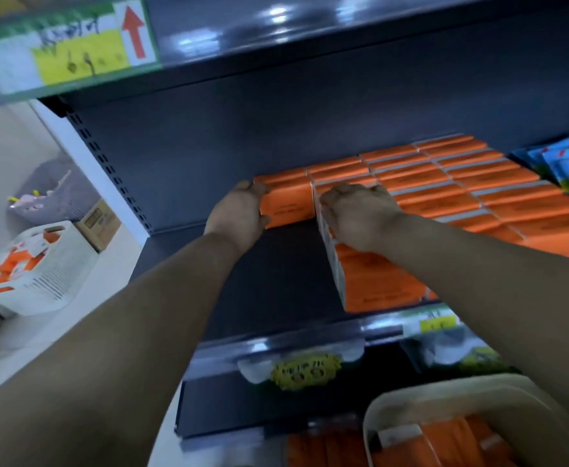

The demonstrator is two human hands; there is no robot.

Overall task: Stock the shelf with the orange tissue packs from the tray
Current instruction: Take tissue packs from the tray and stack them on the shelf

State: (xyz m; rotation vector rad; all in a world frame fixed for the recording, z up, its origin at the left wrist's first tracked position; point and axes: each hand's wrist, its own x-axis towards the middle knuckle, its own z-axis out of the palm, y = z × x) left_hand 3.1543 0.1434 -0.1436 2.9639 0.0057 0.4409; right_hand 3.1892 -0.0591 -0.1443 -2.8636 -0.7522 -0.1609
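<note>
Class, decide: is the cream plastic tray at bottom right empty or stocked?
Stocked: orange tissue packs show inside the cream plastic tray.

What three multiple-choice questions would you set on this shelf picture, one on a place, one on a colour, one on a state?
1. Where is the left hand? A on the leftmost orange pack of the back row; B on the top shelf; C down at the person's side.
2. What colour are the far-right packs? A green; B blue; C white.
3. How is the shelf board in front of the left hand? A bare; B full of packs; C covered by a box.

Answers:
1 A: its thumb and fingers grip that pack's end.
2 B: they are plainly blue beside the orange rows.
3 A: dark board shows left of the front packs, which the right hand holds.
</note>
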